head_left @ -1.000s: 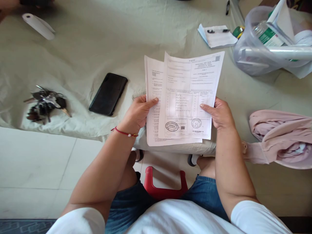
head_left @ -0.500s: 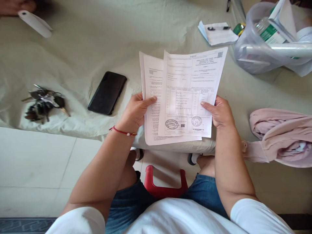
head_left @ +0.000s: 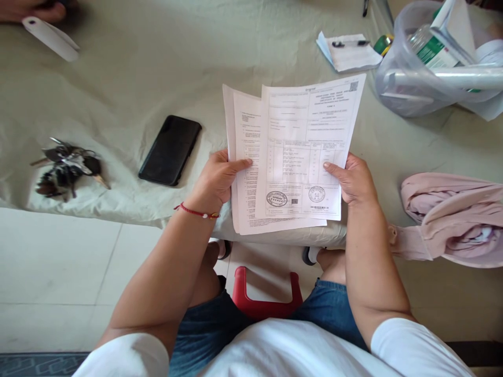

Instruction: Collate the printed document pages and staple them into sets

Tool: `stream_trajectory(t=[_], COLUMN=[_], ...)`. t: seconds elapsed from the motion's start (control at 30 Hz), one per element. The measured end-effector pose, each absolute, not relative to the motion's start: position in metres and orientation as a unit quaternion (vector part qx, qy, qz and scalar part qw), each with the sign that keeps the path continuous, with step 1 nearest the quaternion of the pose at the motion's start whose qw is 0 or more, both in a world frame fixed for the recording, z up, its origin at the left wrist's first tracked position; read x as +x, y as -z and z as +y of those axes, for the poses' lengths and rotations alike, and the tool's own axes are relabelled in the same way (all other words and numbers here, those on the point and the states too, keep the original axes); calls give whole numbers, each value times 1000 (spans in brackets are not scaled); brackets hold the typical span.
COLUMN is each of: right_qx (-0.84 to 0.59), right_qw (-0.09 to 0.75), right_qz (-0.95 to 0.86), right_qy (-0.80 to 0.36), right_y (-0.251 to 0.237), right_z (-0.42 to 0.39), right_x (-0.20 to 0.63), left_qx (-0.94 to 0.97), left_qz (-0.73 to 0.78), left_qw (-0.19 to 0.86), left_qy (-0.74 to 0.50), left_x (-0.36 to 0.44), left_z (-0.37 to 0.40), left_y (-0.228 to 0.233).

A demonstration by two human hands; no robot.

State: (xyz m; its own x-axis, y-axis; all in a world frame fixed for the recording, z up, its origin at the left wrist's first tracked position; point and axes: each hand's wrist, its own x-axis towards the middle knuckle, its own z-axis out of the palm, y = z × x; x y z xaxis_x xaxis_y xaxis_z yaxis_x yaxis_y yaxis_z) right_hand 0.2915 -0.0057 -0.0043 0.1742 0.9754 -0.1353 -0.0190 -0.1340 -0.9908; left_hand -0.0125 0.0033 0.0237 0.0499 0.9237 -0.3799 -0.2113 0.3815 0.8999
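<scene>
Head view: the left hand (head_left: 218, 180) grips the left edge of a small stack of printed sheets (head_left: 298, 157), thumb laid across the front of the back pages and the other fingers hidden behind them, so it is pinching the paper. The right hand (head_left: 353, 180) pinches the right edge of the front sheet, thumb on top beside the stamped lower part, the remaining fingers out of sight underneath. The sheets hang fanned, held just above the near edge of the bed (head_left: 157, 68), which is covered in a pale green cloth. To the left lie a dark phone (head_left: 170, 150) and, further off, a bunch of keys (head_left: 66, 168). To the right sits a crumpled pink garment (head_left: 451, 220); beyond it a clear plastic tub (head_left: 396, 84) and a notepad with a pen (head_left: 348, 51). Another person's hand (head_left: 27, 10) shows at the far left corner.

The risk, as I judge it, is the loose fan: the grip is on edges only, so a slackened thumb could let a back page slide out and drop to the tiled floor (head_left: 58, 262).
</scene>
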Motion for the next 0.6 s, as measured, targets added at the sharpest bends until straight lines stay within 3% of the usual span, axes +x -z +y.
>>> stream_trajectory(t=[0.37, 0.6], right_qx=[-570, -569], right_qw=[529, 617], right_qz=[-417, -384], right_qy=[-471, -385], right_y=[6, 9], right_z=[-5, 5], right_x=[295, 313], left_qx=[339, 336], left_qz=[525, 520], left_qw=[639, 646], left_qy=[-448, -447], left_x=[-13, -15], left_z=[2, 4], left_y=[-25, -21])
